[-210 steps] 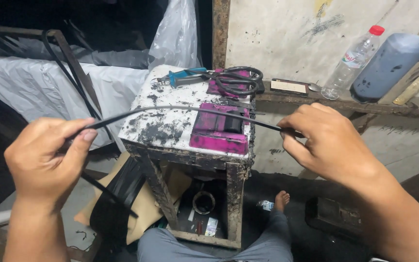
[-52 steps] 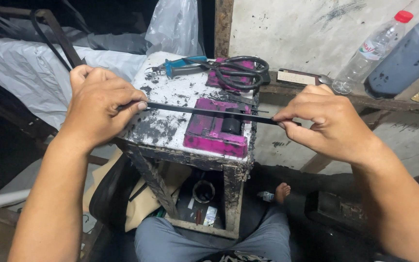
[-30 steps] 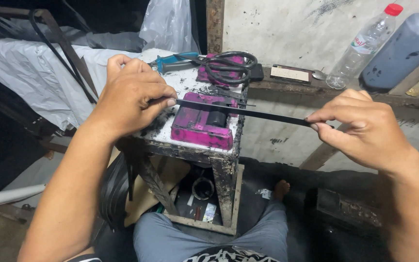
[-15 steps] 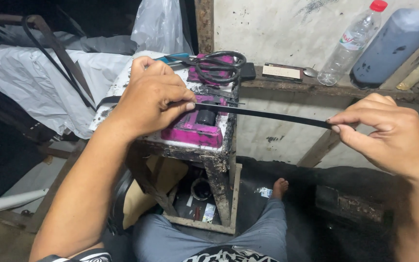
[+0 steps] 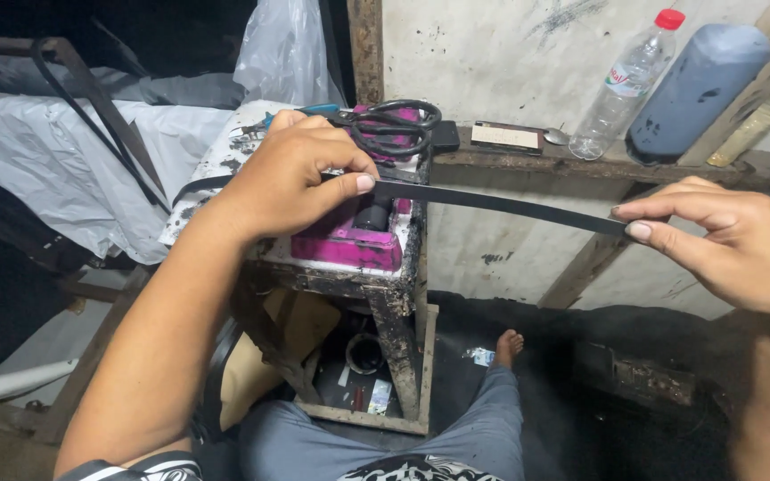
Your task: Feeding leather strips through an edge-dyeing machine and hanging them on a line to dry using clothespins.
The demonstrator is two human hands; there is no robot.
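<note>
Fingers pinch at both ends of a black strip (image 5: 501, 201). Head view, the only 1: left hand (image 5: 291, 183) curls over the strip above the stand (image 5: 225, 156), thumb pressed against the forefinger with the strip nipped between them. Right hand (image 5: 728, 240), well to the right of the stand, nips the strip's other end between thumb tip and forefinger; its remaining fingers are loosely bent behind. Strip runs taut and nearly level from the stand's top rightward, dipping slightly toward the right hand.

On the stand: a magenta block (image 5: 354, 245) just under the left hand, black scissors (image 5: 389, 125) at the far edge. Right of the stand, a wooden ledge (image 5: 528, 160) carries a clear bottle with a red cap (image 5: 630, 85) and a dark jug (image 5: 697, 89). Left of the stand, white plastic sheeting (image 5: 55, 178). Below it, a bare foot (image 5: 508, 346).
</note>
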